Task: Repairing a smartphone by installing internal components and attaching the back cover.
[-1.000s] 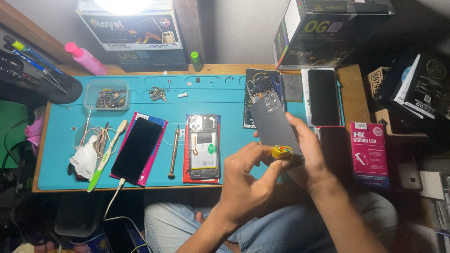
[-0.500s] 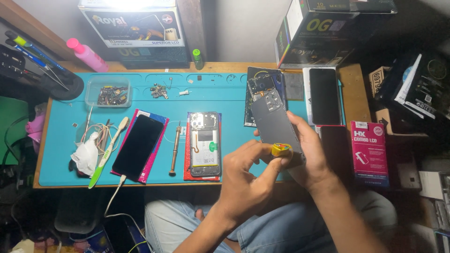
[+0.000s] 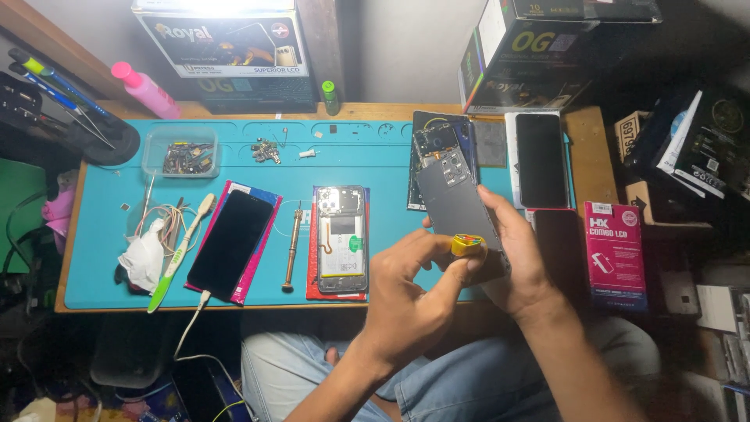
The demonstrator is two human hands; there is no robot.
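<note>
The right hand (image 3: 512, 258) is curled around a flat grey phone panel (image 3: 457, 207), with its fingers bent under it and its thumb lying along the panel's right edge. It holds the panel tilted, just above the front edge of the big blue-green work mat (image 3: 375, 168). The left hand (image 3: 410, 293) is mostly closed. Its thumb and first finger pinch a small roll of yellow tape (image 3: 467, 245), and the roll touches the lower end of the grey panel.

Everything else sits on or near the mat. Near the mat's middle lies an opened phone with its insides showing (image 3: 341, 238), on a red sheet. Just left of that phone lies a thin metal screwdriver with a brown handle (image 3: 291, 248). Further left on the mat is a black phone (image 3: 231, 244) on a pink sheet, with a white cable plugged into its bottom end. Beside that phone lies a green and white toothbrush (image 3: 181, 252). Near the mat's back left corner stands a small clear plastic box of tiny parts (image 3: 181, 152). At the mat's back right lies another black phone (image 3: 541, 159) on a white sheet. Off the mat's right end lies a pink flat box (image 3: 616, 254).
</note>
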